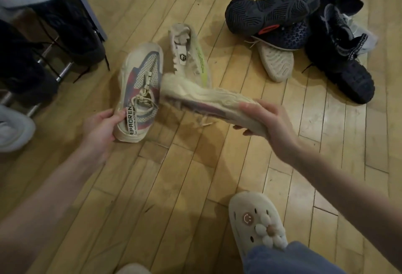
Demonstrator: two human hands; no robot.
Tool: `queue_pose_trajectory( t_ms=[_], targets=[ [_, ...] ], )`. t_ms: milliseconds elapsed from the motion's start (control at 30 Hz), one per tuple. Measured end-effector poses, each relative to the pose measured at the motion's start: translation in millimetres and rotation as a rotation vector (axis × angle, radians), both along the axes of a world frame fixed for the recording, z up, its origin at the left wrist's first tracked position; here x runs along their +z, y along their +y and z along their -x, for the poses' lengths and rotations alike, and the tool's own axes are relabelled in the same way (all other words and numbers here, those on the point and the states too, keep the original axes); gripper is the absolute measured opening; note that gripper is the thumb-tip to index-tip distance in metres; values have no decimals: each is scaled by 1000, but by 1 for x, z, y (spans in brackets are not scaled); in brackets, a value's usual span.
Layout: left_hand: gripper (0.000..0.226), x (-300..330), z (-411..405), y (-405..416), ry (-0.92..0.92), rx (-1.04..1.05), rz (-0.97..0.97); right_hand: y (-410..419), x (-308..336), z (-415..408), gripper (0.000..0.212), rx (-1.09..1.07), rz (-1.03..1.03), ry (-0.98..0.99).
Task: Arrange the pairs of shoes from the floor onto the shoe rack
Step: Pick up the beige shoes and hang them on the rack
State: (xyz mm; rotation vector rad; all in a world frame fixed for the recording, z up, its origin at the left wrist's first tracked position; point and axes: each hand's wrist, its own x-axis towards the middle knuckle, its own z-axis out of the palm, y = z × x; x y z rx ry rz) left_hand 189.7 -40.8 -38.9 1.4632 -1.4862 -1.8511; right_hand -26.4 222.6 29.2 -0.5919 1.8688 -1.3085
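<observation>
My left hand grips the heel of a beige sneaker with blue and red panels, its top facing me. My right hand holds the matching beige sneaker by its heel, turned on its side and blurred, sole edge upward. Both are held just above the wooden floor. Behind them a beige sneaker with a lime stripe lies on the floor. The shoe rack with metal bars stands at the left, holding dark shoes and a white shoe.
A heap of black and navy sneakers lies at the upper right, with a beige sole sticking out beneath it. My foot wears a cream slipper with a flower charm at the bottom. Bare wooden floor lies in front.
</observation>
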Motion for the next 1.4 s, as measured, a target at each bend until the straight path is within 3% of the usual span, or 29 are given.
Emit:
queue_pose_trajectory(
  t_ms=[67, 133, 200, 267, 400, 567, 733, 867, 967, 1067, 1167, 1400],
  targets=[
    [9, 1, -13, -8, -43, 12, 63, -9, 21, 10, 64, 170, -135, -46],
    [22, 4, -27, -11, -68, 21, 122, -20, 36, 18, 62, 320, -288, -114],
    [31, 7, -39, -9, -68, 28, 156, -36, 44, 27, 59, 330, -426, -168],
    [29, 10, -47, -4, -74, 22, 166, -56, 44, 35, 59, 256, -498, -191],
    [30, 8, -58, 6, -92, 34, 141, -102, 21, 40, 63, 20, -412, -222],
    [13, 7, -68, 11, -71, 47, 147, -139, -16, 12, 56, -231, -228, -14],
    [16, 13, -75, 13, -46, 93, 176, -122, -42, -72, 104, -376, -345, 312],
    [11, 16, -89, 15, -31, 129, 159, -133, -64, -131, 125, -215, -505, 281],
    [11, 21, -96, 18, -16, 118, 177, -147, -70, -136, 126, -205, -572, 266],
    [15, 34, -98, 21, -4, 108, 203, -151, -69, -133, 117, -284, -524, 229],
    [16, 53, -101, 24, 24, 113, 229, -141, -61, -133, 109, -320, -334, 215],
    [32, 120, -115, 45, 87, 171, 444, -127, 1, -136, 107, -39, -27, 554]
  ],
)
